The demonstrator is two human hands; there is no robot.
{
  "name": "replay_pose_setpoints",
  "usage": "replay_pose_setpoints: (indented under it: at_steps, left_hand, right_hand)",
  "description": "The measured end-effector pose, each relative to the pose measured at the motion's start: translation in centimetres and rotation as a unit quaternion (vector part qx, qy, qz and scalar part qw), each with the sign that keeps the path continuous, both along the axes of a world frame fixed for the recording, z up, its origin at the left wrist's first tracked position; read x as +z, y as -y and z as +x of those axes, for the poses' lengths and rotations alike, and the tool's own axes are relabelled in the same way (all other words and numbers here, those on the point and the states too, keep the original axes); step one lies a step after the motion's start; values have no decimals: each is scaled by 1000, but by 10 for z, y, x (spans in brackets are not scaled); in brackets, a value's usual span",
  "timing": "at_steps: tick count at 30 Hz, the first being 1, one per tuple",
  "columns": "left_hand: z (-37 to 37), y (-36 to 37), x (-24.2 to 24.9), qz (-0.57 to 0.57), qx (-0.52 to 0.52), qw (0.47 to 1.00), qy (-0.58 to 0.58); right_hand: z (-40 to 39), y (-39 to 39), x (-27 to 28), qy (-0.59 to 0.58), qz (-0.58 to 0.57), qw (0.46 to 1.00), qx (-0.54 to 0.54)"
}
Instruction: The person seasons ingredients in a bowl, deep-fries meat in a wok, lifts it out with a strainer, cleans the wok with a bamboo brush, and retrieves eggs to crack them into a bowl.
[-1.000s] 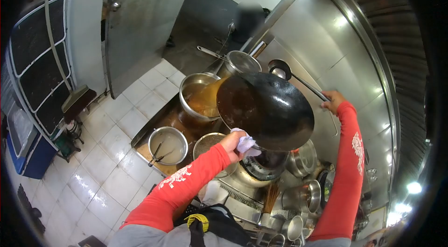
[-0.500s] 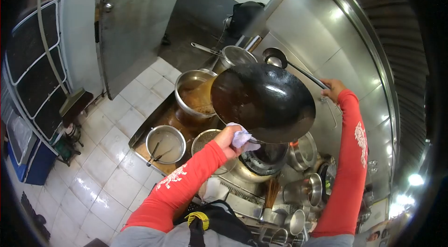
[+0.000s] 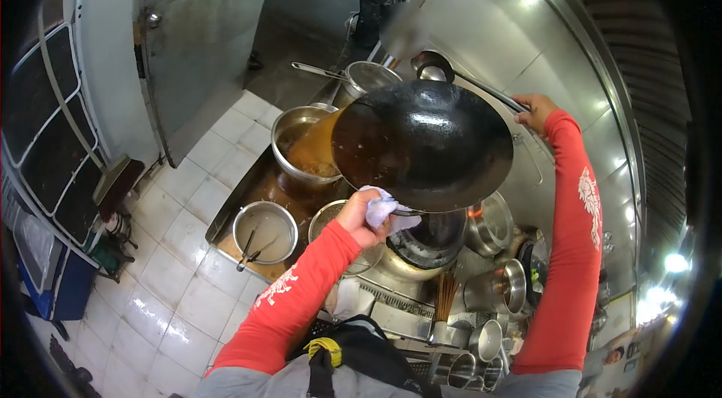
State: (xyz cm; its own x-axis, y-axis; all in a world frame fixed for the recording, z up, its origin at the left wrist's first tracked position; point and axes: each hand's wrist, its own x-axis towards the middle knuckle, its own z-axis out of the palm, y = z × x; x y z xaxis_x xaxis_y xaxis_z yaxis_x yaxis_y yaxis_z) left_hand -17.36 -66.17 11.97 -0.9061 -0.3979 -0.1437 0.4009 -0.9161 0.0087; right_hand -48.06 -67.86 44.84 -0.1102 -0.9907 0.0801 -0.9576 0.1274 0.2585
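A large black wok (image 3: 429,142) is tilted in the air, its left side toward a metal pot (image 3: 280,133). Brown liquid (image 3: 313,147) streams from the wok's left edge into that pot. My left hand (image 3: 355,219) is closed round a pale cloth (image 3: 382,208) at the wok's near handle. At the far side of the wok, its loop handle (image 3: 442,61) stands up. My right hand (image 3: 535,110) grips the long handle of a ladle (image 3: 481,89), whose bowl is beyond the wok's far rim, partly hidden.
Under the wok is a stove burner ring (image 3: 425,251). Left of it stand a bowl with tongs (image 3: 265,232) and a round strainer (image 3: 322,222). A handled sieve (image 3: 372,76) rests at the back. Several metal pots (image 3: 496,289) crowd the right, beside a steel wall (image 3: 519,29).
The wok has tipped further, and its far loop handle has come into view. Liquid keeps flowing into the pot. Both hands keep their grips; the whole view has shifted slightly.
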Motion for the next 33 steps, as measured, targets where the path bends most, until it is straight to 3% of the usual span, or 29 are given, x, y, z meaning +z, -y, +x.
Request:
replay_pose_setpoints:
  at_steps: [2, 5, 11, 17, 23, 27, 33]
  left_hand:
    - [0, 4, -2, 21, -16, 999, -22]
    - [0, 4, -3, 28, -23, 999, -26]
    - [5, 6, -3, 56, -36, 995, -75]
    - [-2, 11, -19, 58, -42, 990, -124]
    - [-4, 4, -21, 61, -46, 977, -200]
    - [-12, -2, -27, 76, -55, 964, -250]
    - [-32, -16, -41, 70, -42, 975, -207]
  right_hand:
    - [-52, 13, -6, -78, -25, 987, 140]
    - [51, -7, 6, -1, 3, 997, -80]
    - [32, 7, 5, -42, 5, 999, 2]
    - [78, 4, 11, -42, -16, 998, -40]
    - [73, 19, 20, -119, -15, 992, 42]
    - [89, 17, 20, -116, -19, 993, 17]
    - [86, -8, 11, -111, -40, 993, -32]
